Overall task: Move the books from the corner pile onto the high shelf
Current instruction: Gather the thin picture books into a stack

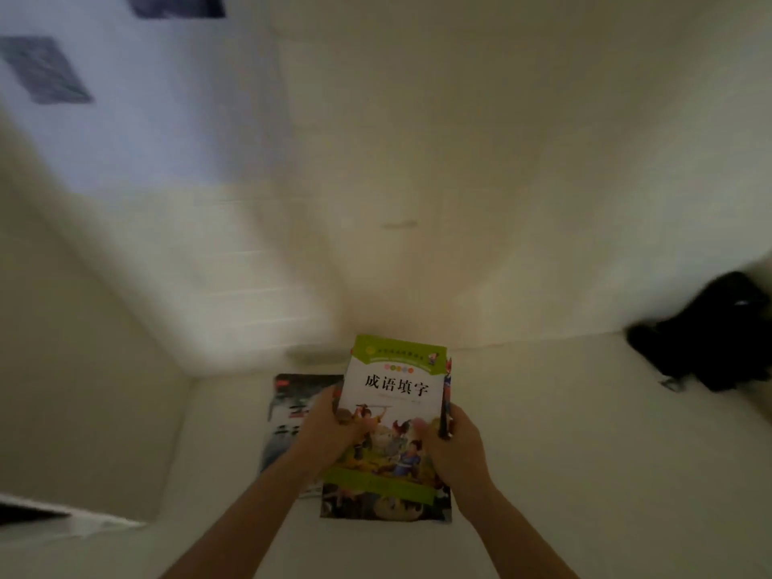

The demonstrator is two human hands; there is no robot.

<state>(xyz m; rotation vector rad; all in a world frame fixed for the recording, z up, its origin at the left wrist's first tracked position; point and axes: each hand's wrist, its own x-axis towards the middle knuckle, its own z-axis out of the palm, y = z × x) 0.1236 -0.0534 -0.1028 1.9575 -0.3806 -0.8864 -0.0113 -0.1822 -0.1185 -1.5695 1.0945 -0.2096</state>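
head view: in a dim white corner, a person is gripping a green-covered book point(392, 415) by both side edges, the left hand point(330, 428) curled round its left edge and the right hand point(453, 442) round its right, where a dark pen-like object point(444, 420) also seems to be pinched. two more books, a grey one point(292, 415) and a dark one point(384, 505), are lying flat beneath. judged best: keeping the grip even and the cover level while lifting clear of the pile.

Left hand point(330, 428), right hand point(453, 447) (both bare-armed), extended forward, fingers curled, gripping
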